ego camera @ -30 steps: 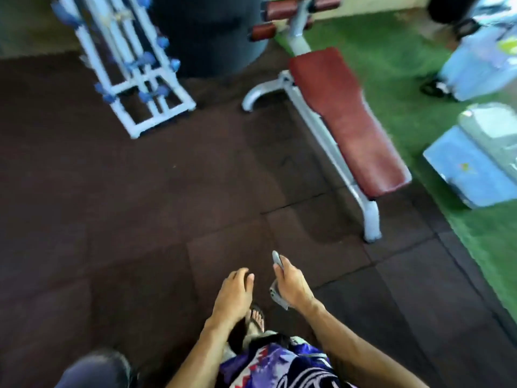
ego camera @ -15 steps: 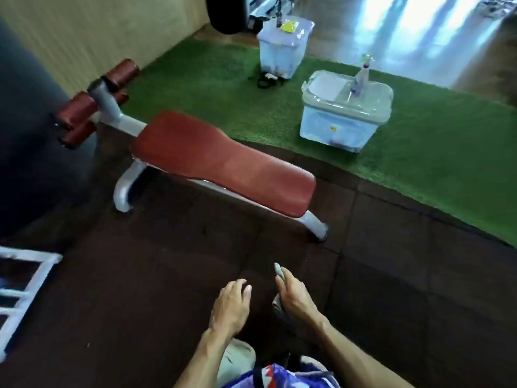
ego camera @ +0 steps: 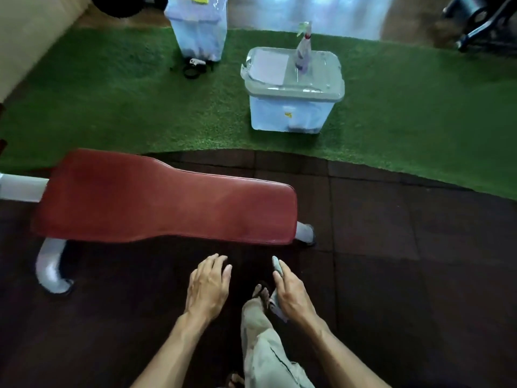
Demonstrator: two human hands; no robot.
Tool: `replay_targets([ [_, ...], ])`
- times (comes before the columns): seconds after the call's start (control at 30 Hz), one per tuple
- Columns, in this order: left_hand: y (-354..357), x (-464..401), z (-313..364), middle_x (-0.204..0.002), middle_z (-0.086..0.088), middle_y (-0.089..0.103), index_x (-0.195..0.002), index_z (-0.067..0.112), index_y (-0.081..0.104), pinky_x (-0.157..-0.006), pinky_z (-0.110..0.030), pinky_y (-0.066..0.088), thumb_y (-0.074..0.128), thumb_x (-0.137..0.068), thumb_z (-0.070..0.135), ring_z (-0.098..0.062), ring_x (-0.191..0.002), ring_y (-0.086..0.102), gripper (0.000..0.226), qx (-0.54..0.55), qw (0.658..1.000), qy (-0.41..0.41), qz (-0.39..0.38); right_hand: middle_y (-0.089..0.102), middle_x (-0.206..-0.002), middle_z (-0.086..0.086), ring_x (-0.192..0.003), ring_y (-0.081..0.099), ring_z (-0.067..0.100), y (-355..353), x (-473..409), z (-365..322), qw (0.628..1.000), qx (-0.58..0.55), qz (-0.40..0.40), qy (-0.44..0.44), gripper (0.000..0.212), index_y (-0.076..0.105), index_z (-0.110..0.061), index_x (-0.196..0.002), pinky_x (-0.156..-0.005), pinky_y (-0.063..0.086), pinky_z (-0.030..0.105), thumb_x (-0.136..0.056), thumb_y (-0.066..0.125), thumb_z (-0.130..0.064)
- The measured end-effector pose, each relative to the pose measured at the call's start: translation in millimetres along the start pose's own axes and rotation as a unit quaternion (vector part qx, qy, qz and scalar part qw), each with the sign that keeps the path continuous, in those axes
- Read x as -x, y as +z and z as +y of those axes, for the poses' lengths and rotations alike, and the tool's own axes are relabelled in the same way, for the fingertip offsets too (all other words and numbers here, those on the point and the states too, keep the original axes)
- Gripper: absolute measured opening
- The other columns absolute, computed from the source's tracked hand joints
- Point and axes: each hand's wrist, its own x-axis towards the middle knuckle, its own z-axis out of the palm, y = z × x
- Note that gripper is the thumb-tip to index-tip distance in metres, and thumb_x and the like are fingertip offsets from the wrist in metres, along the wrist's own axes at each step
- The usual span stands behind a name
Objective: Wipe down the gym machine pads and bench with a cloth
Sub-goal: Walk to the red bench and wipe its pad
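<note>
The red bench (ego camera: 167,200) lay across the dark floor mats (ego camera: 391,247), just past the person's hands. Its wide end was on the left and its narrow end pointed right. It sat on white metal legs (ego camera: 51,270).

The right hand (ego camera: 293,292) held a small grey cloth (ego camera: 277,265). The fingers were curled round it, and a bit of it stuck out past the fingertips. Most of the cloth was hidden under the hand, so it was hard to tell if it was folded or bunched. The left hand (ego camera: 208,284) held nothing. Its fingers were loose and spread, and it hung above the floor, near the bench but not touching it.

The step in hand looked like bringing the cloth to the bench to start wiping. To do that well, the person should open the cloth out flat so more of it meets the pad. A good start would be at one end, with long strokes along the pad to the other end, each stroke lapping over the last. The near edge and the rounded corners should get a pass too. The free left hand could press on the bench to steady it.

Far off on the green grass mat (ego camera: 112,107) stood a plastic box (ego camera: 291,107) with a spray bottle (ego camera: 303,51) on its lid. A spray first might help lift sweat.
</note>
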Motion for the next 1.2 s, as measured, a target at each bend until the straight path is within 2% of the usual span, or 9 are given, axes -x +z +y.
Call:
replay_targets([
  [0.17,31,-131,-24,-0.147,-0.009,0.050,-0.134,0.016,0.055,-0.114,-0.042,0.034,0.040,-0.100,0.037,-0.024,-0.141,0.042,0.044,-0.040,0.998,0.050,0.028,0.050,-0.146,0.001,-0.135,0.046,0.010,16,-124,8,1.000,0.017,0.021,0.003,0.046,0.038,-0.018,-0.149,-0.094,0.020,-0.010,-0.104,0.042,-0.026],
  [0.27,56,-212,-44,-0.147,-0.011,0.049,-0.134,0.016,0.055,-0.111,-0.045,0.038,0.031,-0.096,0.041,-0.027,-0.139,0.044,0.051,-0.083,0.990,0.102,0.042,0.041,-0.155,0.003,-0.145,0.034,0.013,30,-195,20,0.998,0.034,0.045,-0.003,0.050,0.033,-0.015,-0.152,-0.111,0.018,0.006,-0.104,0.043,-0.026],
  [0.4,90,-312,-79,-0.157,-0.011,0.034,-0.144,0.017,0.044,-0.116,-0.047,0.029,0.030,-0.097,0.042,-0.027,-0.147,0.031,0.056,-0.124,0.979,0.150,0.059,0.025,-0.161,0.009,-0.152,0.018,0.022,49,-288,35,0.992,0.083,0.076,-0.053,0.053,0.025,-0.005,-0.153,-0.110,0.001,-0.001,-0.105,0.041,-0.018],
  [0.53,116,-377,-119,-0.166,-0.009,0.009,-0.155,0.020,0.021,-0.123,-0.049,0.013,0.024,-0.098,0.047,-0.023,-0.154,0.009,0.063,-0.163,0.972,0.156,0.072,0.010,-0.165,0.013,-0.153,0.002,0.027,84,-376,46,0.968,0.159,0.170,-0.094,0.057,0.017,-0.007,-0.155,-0.125,0.016,0.038,-0.106,0.029,-0.032],
  [0.63,133,-388,-138,-0.166,-0.006,0.002,-0.156,0.020,0.014,-0.124,-0.049,0.007,0.023,-0.097,0.051,-0.021,-0.154,0.003,0.067,-0.188,0.967,0.148,0.091,0.002,-0.165,0.015,-0.153,-0.006,0.032,126,-396,47,0.945,0.223,0.223,-0.083,0.067,0.014,-0.009,-0.156,-0.125,0.009,0.046,-0.102,0.024,-0.047],
  [0.77,139,-390,-138,-0.166,-0.005,0.002,-0.157,0.022,0.011,-0.124,-0.049,0.007,0.025,-0.098,0.051,-0.021,-0.154,0.002,0.067,-0.200,0.965,0.141,0.096,0.003,-0.165,0.011,-0.153,-0.003,0.028,143,-336,85,0.929,0.305,0.124,-0.167,0.063,0.013,-0.013,-0.156,-0.125,0.009,0.045,-0.103,0.025,-0.045],
  [0.9,137,-390,-135,-0.166,-0.005,0.001,-0.157,0.021,0.011,-0.124,-0.051,0.008,0.026,-0.097,0.052,-0.022,-0.154,0.003,0.069,-0.203,0.965,0.136,0.091,-0.005,-0.166,0.004,-0.154,-0.005,0.024,90,-337,126,0.942,0.281,0.180,-0.026,0.063,0.006,-0.018,-0.157,-0.122,0.013,0.052,-0.102,0.020,-0.044],
  [1.03,138,-390,-134,-0.166,-0.006,0.001,-0.157,0.020,0.012,-0.124,-0.051,0.007,0.024,-0.096,0.052,-0.023,-0.154,0.003,0.069,-0.213,0.963,0.133,0.094,0.004,-0.165,0.014,-0.152,0.000,0.035,57,-441,79,0.921,0.252,0.292,0.052,0.065,0.013,-0.015,-0.156,-0.121,0.016,0.056,-0.100,0.022,-0.046],
  [1.2,138,-390,-134,-0.166,-0.005,0.002,-0.157,0.020,0.012,-0.123,-0.051,0.008,0.025,-0.096,0.051,-0.022,-0.154,0.004,0.069,-0.213,0.963,0.133,0.100,0.005,-0.165,0.010,-0.153,-0.004,0.034,139,-385,45,0.917,0.325,0.137,-0.188,0.059,0.017,-0.020,-0.157,-0.123,0.011,0.051,-0.103,0.030,-0.042],
])
